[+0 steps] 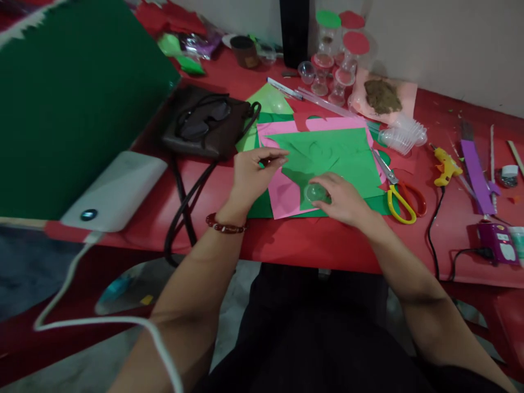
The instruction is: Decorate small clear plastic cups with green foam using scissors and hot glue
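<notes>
A small clear plastic cup (315,192) is in my right hand (338,197), its fingers closed around the side, over the front of the paper. My left hand (260,172) hovers left of it with thumb and fingertips brought together; whether anything thin is pinched there I cannot make out. Under both hands lies a sheet of green paper (347,158) with pencil-like marks, on top of pink paper (282,199) with a piece cut away. Scissors (395,185) with yellow and red handles rest at the paper's right edge.
Hourglass-shaped cup pieces (344,76) stand at the back near brown sand (382,96) on paper. Stacked clear cups (403,136), a yellow glue gun (446,166) and its cord lie right. A dark bag (200,125) with glasses and a white power bank (114,191) sit left.
</notes>
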`<state>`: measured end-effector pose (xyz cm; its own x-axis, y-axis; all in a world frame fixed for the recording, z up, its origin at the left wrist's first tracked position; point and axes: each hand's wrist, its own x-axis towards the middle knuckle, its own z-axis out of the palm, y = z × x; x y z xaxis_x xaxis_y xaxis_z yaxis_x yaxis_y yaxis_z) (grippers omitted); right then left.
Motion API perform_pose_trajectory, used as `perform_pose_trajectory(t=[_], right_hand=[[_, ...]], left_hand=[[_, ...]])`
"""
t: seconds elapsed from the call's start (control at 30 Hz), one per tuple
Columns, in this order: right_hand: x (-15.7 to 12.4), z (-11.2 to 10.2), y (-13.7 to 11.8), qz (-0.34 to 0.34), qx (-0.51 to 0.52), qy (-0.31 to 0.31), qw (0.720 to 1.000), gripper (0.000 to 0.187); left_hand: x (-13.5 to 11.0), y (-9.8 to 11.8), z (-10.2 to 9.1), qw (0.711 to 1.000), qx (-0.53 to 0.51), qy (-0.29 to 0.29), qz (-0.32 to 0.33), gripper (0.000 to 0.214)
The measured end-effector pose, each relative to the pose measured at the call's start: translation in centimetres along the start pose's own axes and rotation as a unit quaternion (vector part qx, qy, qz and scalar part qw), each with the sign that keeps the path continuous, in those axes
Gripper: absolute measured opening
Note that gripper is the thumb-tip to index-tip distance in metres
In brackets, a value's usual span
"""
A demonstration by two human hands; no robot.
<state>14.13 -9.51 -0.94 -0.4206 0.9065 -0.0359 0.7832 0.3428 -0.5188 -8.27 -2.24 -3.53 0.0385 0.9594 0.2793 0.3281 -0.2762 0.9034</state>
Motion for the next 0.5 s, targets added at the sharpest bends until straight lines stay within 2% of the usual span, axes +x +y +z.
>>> perform_pose_trajectory(t=[0.1,0.2,0.23,0.37,0.4,0.5], right_hand=[[-0.2,-0.8,0.2,0.004,0.006,0.042,0.999,0.046],[-0.5,-1.7,0.2,0.039,0.001,0.109,0.993,0.050],[-0.5,-1.8,0.2,0.045,-0.003,0.114,0.992,0.051],[-0.5,-1.2,-0.2,0.005,-0.028,0.014,1.000,0.050],[-0.4,-0.9,-0.3,0.006,-0.045,0.007,0.999,0.049],[-0.4,-0.4,-0.4,0.054,-0.094,0.066,0.992,0.050]], left_hand=[[-0.2,-0.2,0.3,0.999,0.012,-0.034,0.008,0.016],[-0.4,-0.5,0.5,0.997,0.039,-0.058,0.032,0.019],[-0.4,-0.6,0.5,0.996,0.050,-0.062,0.041,0.020],[-0.3,-0.7,0.4,0.989,0.089,-0.087,0.074,0.018],[-0.2,-0.8,0.4,0.987,0.095,-0.097,0.082,0.018],[-0.1,-0.9,0.5,0.983,0.099,-0.119,0.094,0.018]])
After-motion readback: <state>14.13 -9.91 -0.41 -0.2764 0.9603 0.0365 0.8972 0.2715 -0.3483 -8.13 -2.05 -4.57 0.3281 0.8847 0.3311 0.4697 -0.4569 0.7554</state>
